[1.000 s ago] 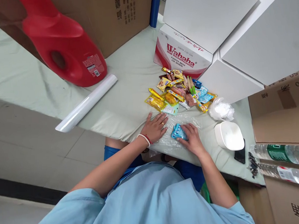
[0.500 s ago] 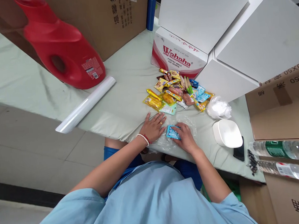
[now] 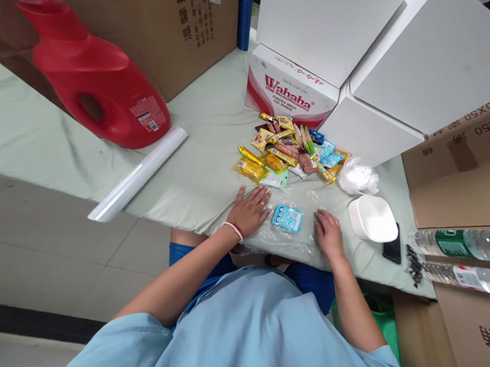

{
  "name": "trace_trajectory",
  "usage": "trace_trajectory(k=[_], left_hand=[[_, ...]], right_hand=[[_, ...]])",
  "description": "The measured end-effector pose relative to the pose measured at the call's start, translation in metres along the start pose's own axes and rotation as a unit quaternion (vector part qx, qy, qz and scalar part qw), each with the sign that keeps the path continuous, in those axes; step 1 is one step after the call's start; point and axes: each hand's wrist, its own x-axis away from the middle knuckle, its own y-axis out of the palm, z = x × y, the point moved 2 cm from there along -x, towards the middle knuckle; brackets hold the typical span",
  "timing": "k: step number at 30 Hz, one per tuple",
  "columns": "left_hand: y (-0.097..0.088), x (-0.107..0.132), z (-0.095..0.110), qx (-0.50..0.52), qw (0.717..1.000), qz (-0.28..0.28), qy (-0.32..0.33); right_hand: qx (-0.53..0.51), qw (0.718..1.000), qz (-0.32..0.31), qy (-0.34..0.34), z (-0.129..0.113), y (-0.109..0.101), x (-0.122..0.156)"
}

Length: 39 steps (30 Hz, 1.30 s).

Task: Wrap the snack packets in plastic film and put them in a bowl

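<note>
A blue printed snack packet (image 3: pixel 287 218) lies flat on a sheet of clear plastic film (image 3: pixel 305 246), close to the table's front edge. To its left, my left hand (image 3: pixel 249 212) rests palm down with fingers stretched out, pressing on the film's left side. My right hand (image 3: pixel 329 232) is at the film's right edge, its fingers curled together on the plastic; the fingertips are partly hidden. Just beyond the film is a pile of small wrapped snacks (image 3: pixel 282 153) in yellow, pink, green and blue.
Right of my right hand stand a white plastic bowl (image 3: pixel 372 219), a crumpled white plastic bag (image 3: pixel 358 176) and a dark phone (image 3: pixel 391 246). Plastic bottles (image 3: pixel 456 245) lie far right. Leftward are a white roll (image 3: pixel 139 174) and a red jug (image 3: pixel 110 92). Boxes (image 3: pixel 289 89) line the back.
My right hand has let go of the blue packet and moved right to the film's edge. The packet now lies uncovered on the film. My left hand stays in place.
</note>
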Motion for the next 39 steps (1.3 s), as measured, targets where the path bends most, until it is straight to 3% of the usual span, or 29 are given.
trace_trajectory(k=[4, 8, 11, 17, 20, 23, 26, 29, 31, 34, 36, 39], left_hand=[[-0.001, 0.000, 0.000, 0.001, 1.000, 0.003, 0.002], [-0.003, 0.000, 0.001, 0.006, 1.000, 0.005, -0.002], [-0.004, 0.001, 0.002, 0.012, 1.000, 0.005, -0.004], [-0.006, 0.001, -0.003, 0.030, 0.999, 0.010, -0.006], [-0.013, 0.003, -0.006, 0.033, 0.999, 0.029, -0.011], [-0.021, 0.013, -0.008, 0.003, 0.997, 0.074, 0.009], [-0.023, 0.034, -0.008, -0.022, 0.991, 0.104, 0.078], [-0.020, 0.057, -0.011, 0.002, 0.985, 0.068, 0.161], [-0.019, 0.068, -0.015, 0.034, 0.983, 0.032, 0.180], [-0.023, 0.073, -0.028, 0.066, 0.992, 0.011, 0.111], [-0.027, 0.069, -0.036, 0.077, 0.995, -0.001, 0.056], [-0.032, 0.061, -0.041, 0.085, 0.995, -0.033, 0.049]], right_hand=[[0.018, 0.997, 0.032, 0.073, -0.014, -0.011, -0.006], [-0.025, 0.984, -0.073, 0.163, -0.048, -0.006, -0.020], [-0.063, 0.974, -0.128, 0.177, -0.061, 0.006, -0.027], [-0.130, 0.972, -0.086, 0.175, -0.052, 0.021, -0.027], [-0.159, 0.974, -0.048, 0.156, -0.048, 0.011, -0.017], [-0.185, 0.979, -0.059, 0.057, -0.047, -0.008, 0.002], [-0.158, 0.978, -0.110, -0.082, -0.049, -0.023, 0.030], [-0.111, 0.973, -0.140, -0.149, -0.048, -0.027, 0.056], [-0.099, 0.977, -0.123, -0.143, -0.047, -0.028, 0.066], [-0.126, 0.983, -0.080, -0.108, -0.047, -0.032, 0.063], [-0.167, 0.980, -0.078, -0.077, -0.048, -0.038, 0.049], [-0.215, 0.969, -0.116, -0.022, -0.047, -0.046, 0.013]])
